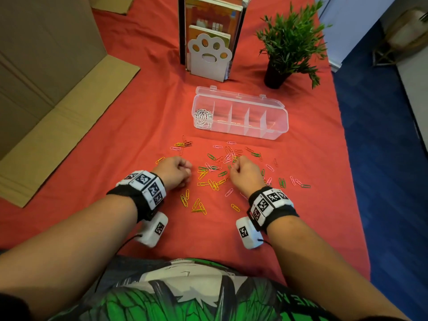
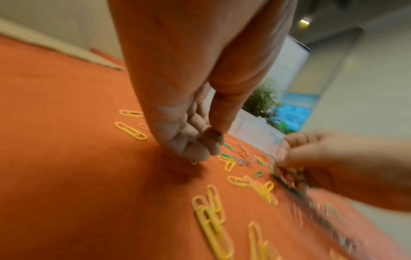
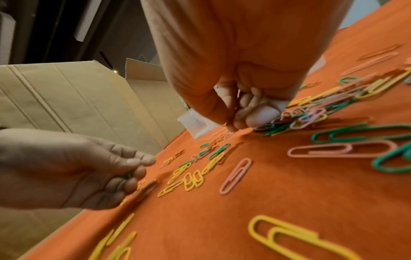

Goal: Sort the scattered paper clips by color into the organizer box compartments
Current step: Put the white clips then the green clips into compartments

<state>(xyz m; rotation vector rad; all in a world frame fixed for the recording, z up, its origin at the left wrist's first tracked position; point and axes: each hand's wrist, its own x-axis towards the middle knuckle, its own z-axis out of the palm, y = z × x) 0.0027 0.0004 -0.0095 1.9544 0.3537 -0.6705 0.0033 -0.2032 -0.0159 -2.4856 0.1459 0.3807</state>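
Observation:
Yellow, green, pink and red paper clips (image 1: 215, 170) lie scattered on the red cloth between my hands. Behind them stands the clear organizer box (image 1: 240, 133) with its lid open; white clips (image 1: 203, 117) fill its leftmost compartment. My left hand (image 1: 183, 170) is curled at the left of the scatter and pinches green clips (image 3: 127, 175) between thumb and fingers. My right hand (image 1: 236, 165) is curled with its fingertips (image 3: 255, 119) down in the densest cluster, pinching green clips (image 2: 285, 177), blurred in the left wrist view. A pink clip (image 3: 235, 176) and yellow clips (image 3: 193, 181) lie nearer me.
An open cardboard box (image 1: 46, 77) fills the left side. A paw-shaped bookend (image 1: 208, 54) with books and a potted plant (image 1: 289, 42) stand behind the organizer. The cloth's right edge (image 1: 345, 140) drops to blue floor.

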